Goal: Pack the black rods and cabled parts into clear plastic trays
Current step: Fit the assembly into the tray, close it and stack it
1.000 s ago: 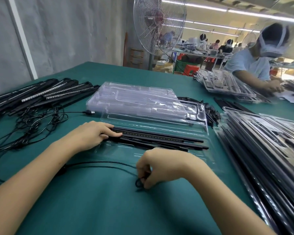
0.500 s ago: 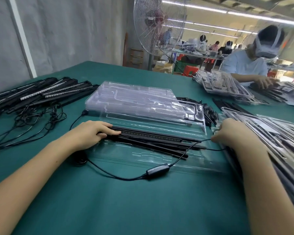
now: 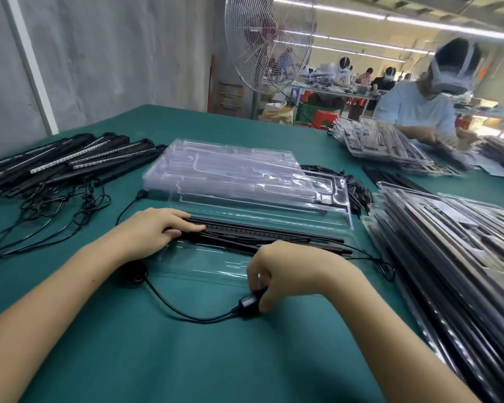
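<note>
A clear plastic tray (image 3: 204, 264) lies open on the green table in front of me, with black rods (image 3: 274, 234) lying along its far half. My left hand (image 3: 154, 228) rests flat on the left ends of the rods, fingers straight. My right hand (image 3: 285, 271) pinches a small black inline box (image 3: 249, 303) on a black cable (image 3: 186, 311) just in front of the tray's near edge. The cable runs left to a round black part (image 3: 133, 273) by my left forearm, and a thinner lead loops off to the right of the tray.
A stack of empty clear trays (image 3: 239, 175) sits behind the open tray. Loose black rods with tangled cables (image 3: 64, 167) lie at the far left. Filled trays (image 3: 448, 242) are piled at the right. Another person (image 3: 416, 114) works at the far right, and a fan (image 3: 269, 42) stands behind the table.
My right hand has come back from the tray's right end to the near edge and taken hold of the inline box on the cable. My left hand has stayed on the rods.
</note>
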Tool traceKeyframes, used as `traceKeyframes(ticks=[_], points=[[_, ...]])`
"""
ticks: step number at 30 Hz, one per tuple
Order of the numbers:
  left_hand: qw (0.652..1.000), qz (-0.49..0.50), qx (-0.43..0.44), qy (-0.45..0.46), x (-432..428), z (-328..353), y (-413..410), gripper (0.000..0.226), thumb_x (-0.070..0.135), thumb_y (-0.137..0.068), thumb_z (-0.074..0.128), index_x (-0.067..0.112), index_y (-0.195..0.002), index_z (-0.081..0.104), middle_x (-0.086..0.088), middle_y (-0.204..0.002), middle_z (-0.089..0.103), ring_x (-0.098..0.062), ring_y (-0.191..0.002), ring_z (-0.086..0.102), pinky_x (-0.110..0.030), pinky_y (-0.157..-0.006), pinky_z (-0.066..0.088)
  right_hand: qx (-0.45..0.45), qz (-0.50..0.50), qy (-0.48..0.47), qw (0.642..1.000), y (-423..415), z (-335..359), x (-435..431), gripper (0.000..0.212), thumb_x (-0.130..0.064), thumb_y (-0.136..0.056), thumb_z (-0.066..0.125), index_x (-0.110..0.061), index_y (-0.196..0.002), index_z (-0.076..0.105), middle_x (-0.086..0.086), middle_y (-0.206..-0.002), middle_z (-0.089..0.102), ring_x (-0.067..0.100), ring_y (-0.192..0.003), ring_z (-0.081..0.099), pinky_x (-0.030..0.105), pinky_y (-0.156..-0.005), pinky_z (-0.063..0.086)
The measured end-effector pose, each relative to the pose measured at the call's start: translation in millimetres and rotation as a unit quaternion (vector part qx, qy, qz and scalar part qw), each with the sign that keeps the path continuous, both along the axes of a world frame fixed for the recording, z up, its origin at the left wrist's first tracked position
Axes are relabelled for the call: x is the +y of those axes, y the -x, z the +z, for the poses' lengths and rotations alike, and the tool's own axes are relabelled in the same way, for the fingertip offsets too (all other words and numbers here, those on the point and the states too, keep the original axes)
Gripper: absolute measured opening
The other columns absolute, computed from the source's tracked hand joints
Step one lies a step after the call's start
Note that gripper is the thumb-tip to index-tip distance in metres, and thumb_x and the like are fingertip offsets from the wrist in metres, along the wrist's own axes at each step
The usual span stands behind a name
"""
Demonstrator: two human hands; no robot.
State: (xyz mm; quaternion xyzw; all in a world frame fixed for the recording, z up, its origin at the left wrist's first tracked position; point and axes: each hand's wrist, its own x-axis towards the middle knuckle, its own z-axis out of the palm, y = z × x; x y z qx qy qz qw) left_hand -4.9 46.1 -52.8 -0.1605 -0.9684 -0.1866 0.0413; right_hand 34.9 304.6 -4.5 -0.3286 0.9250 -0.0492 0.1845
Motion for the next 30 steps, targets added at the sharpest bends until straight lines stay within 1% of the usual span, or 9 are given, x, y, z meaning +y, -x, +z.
traceKeyframes(ticks=[5,8,10,15,18,23,26,28,30], points=[[1.0,-0.003,0.0,0.004,0,0,1,0.058,0.013,-0.096,0.052,0.069,-0.105,0.043,0.018,-0.14,0.047,-0.013,-0.13,0.044,-0.033,-0.106,0.034,-0.008,-0.051,0.174,0.983,18,6,21,0.008,-0.03,-0.085,0.067,-0.025,-0.089,0.072,-0.018,-0.077,0.065,-0.005,-0.07,0.058,0.019,-0.065,0.048],[1.0,-0.004,-0.001,0.004,0,0,1,0.058,0.015,-0.096,0.053,0.071,-0.102,0.043,0.018,-0.14,0.047,-0.012,-0.129,0.044,-0.033,-0.107,0.034,0.023,-0.131,0.268,0.954,26,-3,25,0.002,-0.031,-0.085,0.067,-0.03,-0.086,0.066,-0.018,-0.069,0.062,-0.007,-0.061,0.054,0.016,-0.059,0.04],[1.0,-0.003,-0.003,0.011,-1,-1,1,0.058,0.016,-0.097,0.052,0.073,-0.101,0.041,0.02,-0.14,0.046,-0.011,-0.13,0.043,-0.033,-0.106,0.034,0.033,-0.155,0.246,0.956,29,-14,21,0.01,-0.032,-0.082,0.07,-0.028,-0.087,0.062,-0.014,-0.07,0.058,-0.004,-0.059,0.051,0.015,-0.056,0.037],[1.0,-0.003,-0.003,0.013,-1,0,1,0.058,0.016,-0.097,0.05,0.072,-0.103,0.04,0.02,-0.141,0.046,-0.012,-0.128,0.044,-0.031,-0.105,0.034,0.029,-0.154,0.18,0.971,29,-20,14,0.009,-0.029,-0.078,0.074,-0.027,-0.073,0.067,-0.01,-0.07,0.061,0.001,-0.064,0.055,0.006,-0.051,0.039],[1.0,-0.002,-0.008,0.008,0,1,0,0.057,0.016,-0.097,0.05,0.072,-0.102,0.041,0.02,-0.14,0.046,-0.012,-0.128,0.044,-0.032,-0.106,0.034,0.027,-0.147,0.17,0.974,25,-20,13,0.009,-0.025,-0.078,0.075,-0.026,-0.08,0.066,-0.009,-0.075,0.06,0.005,-0.069,0.056,0.017,-0.058,0.043],[1.0,0.002,-0.009,0.009,0,1,0,0.052,0.016,-0.097,0.049,0.066,-0.111,0.047,0.019,-0.142,0.045,-0.012,-0.131,0.042,-0.032,-0.107,0.033,0.055,-0.145,0.147,0.977,17,-17,8,0.005,-0.018,-0.079,0.072,-0.017,-0.08,0.067,-0.009,-0.066,0.053,0.006,-0.061,0.049,0.018,-0.055,0.04],[1.0,0.003,-0.011,0.008,0,0,0,0.05,0.015,-0.098,0.049,0.063,-0.114,0.049,0.019,-0.142,0.045,-0.011,-0.131,0.041,-0.031,-0.107,0.032,0.122,-0.12,0.059,0.983,12,-19,-2,0.014,-0.018,-0.08,0.07,-0.009,-0.09,0.067,0.001,-0.083,0.062,0.02,-0.079,0.058,0.029,-0.068,0.048],[1.0,0.003,-0.011,0.006,0,0,0,0.049,0.015,-0.098,0.049,0.062,-0.115,0.051,0.018,-0.142,0.045,-0.011,-0.131,0.041,-0.031,-0.107,0.033,0.12,-0.133,0.05,0.983,13,-20,-6,0.016,-0.016,-0.079,0.073,-0.009,-0.092,0.067,0.007,-0.095,0.064,0.027,-0.089,0.059,0.031,-0.074,0.049],[1.0,0.001,-0.013,0.003,0,-1,1,0.049,0.015,-0.097,0.049,0.061,-0.114,0.052,0.018,-0.141,0.045,-0.011,-0.13,0.042,-0.031,-0.106,0.034,0.098,-0.152,0.065,0.981,16,-18,-5,0.017,-0.016,-0.075,0.076,-0.012,-0.091,0.069,0.006,-0.095,0.066,0.024,-0.087,0.06,0.028,-0.073,0.047]])
